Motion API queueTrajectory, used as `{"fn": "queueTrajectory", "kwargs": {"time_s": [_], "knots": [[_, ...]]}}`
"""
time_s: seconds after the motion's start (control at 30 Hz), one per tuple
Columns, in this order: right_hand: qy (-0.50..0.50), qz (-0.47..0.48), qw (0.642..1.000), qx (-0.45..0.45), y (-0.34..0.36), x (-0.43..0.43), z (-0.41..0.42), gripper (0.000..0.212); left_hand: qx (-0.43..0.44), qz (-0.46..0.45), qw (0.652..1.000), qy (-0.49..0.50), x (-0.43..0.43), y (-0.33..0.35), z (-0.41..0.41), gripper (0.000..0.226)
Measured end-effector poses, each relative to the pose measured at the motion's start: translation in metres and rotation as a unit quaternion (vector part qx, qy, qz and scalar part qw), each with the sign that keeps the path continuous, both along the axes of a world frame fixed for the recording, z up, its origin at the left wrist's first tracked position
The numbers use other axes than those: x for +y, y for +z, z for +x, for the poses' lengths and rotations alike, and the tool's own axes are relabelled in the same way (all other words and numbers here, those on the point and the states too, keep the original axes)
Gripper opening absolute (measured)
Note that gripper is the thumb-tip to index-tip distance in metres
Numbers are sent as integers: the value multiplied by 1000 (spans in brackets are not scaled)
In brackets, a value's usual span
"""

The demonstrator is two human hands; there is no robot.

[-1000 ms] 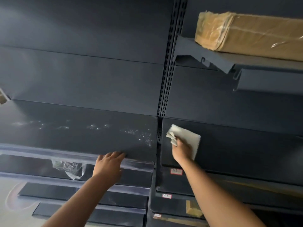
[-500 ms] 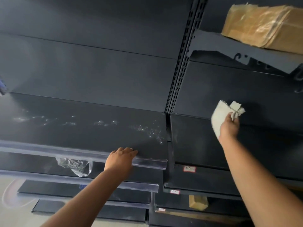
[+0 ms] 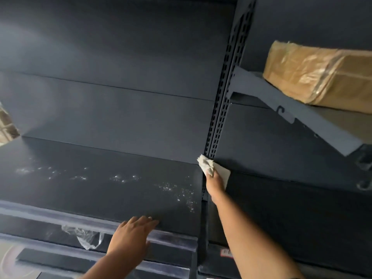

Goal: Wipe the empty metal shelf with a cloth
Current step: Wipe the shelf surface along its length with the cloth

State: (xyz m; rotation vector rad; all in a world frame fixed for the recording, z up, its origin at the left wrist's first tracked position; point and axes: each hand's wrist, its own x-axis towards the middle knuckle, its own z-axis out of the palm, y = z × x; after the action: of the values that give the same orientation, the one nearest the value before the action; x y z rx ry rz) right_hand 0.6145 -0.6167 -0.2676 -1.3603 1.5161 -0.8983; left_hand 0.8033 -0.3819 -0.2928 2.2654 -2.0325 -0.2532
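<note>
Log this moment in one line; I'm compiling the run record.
right hand: grips cloth at shelf back corner | left hand: front edge

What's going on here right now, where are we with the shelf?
A person is cleaning dark metal shelving. The right hand holds a bunched white cloth at the back corner of the shelf, beside the slotted upright. The left hand rests flat on the shelf's front edge. Shiny specks and streaks show across the shelf surface, so it is not yet wiped clean. A wrapped brown package sits on the upper right shelf.
</note>
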Motion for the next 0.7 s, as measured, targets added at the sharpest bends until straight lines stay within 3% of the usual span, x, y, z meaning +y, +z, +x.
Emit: {"fn": "queueTrajectory", "kwargs": {"time_s": [0.07, 0.13, 0.2, 0.27, 0.37, 0.47, 0.6, 0.7], "knots": [[-60, 51, 974, -212, 15, -8, 12, 40, 0, 5, 1000, -1, 0, 3, 0, 63], [-107, 87, 922, -362, 26, -12, 5, 40, -5, 9, 1000, 3, 0, 6, 0, 64], [-128, 98, 883, -441, 32, -12, -16, 41, -8, 7, 1000, 7, 0, 8, 0, 64], [-158, 75, 873, -456, 37, -9, -47, 41, -8, 7, 1000, 10, 0, 9, -2, 64], [-228, -38, 894, -384, 45, 5, -92, 35, -3, 0, 1000, 19, 0, 7, -2, 61], [-237, -157, 940, -188, 37, 25, -125, 33, -8, -9, 1000, 24, 1, 4, -1, 61], [-179, -138, 974, 33, 1, 48, -134, 36, -19, -12, 1000, 11, 6, 0, -2, 68], [-79, -131, 972, 177, -25, 71, -105, 30, -22, -11, 1000, -8, 7, -2, 1, 72]]}}
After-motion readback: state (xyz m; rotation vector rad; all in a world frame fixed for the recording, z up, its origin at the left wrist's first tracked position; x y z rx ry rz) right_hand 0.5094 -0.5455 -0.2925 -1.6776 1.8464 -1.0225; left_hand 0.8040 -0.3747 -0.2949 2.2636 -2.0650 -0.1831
